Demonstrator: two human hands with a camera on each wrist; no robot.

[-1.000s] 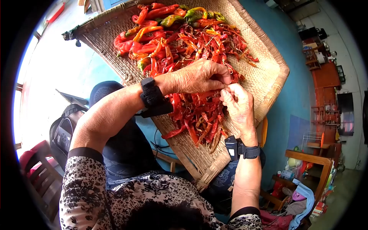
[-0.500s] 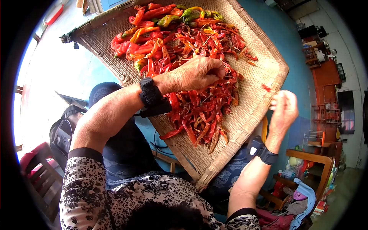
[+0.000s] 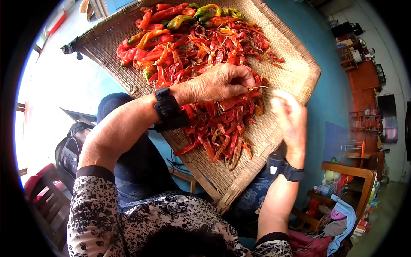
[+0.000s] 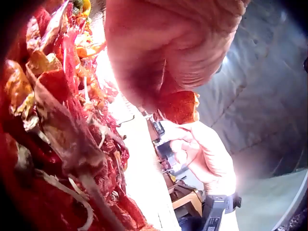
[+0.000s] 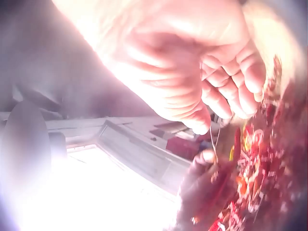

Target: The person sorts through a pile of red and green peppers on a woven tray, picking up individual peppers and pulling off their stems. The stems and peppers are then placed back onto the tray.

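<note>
One pepper (image 4: 180,108) is being pinched by the grip of the left hand (image 3: 216,82), between thumb and bent fingers, above the pile (image 3: 214,132) on the woven tray (image 3: 295,53). Its pale stem (image 3: 259,87) is being pointed toward the right hand (image 3: 292,118), which is being held just beside it, by the tray's edge and blurred in the head view. That hand's grip is being held loose, its bent fingers parted from the thumb and nothing visibly being grasped; whether the stem is being touched by the thumb cannot be told. Wrinkled red peppers are being held in the pile; plumper peppers (image 3: 169,13), red, orange and green, are being borne at the tray's far side. Dark bands (image 3: 165,103) are being worn on both wrists, and a patterned shirt (image 3: 95,214) by the person.
</note>
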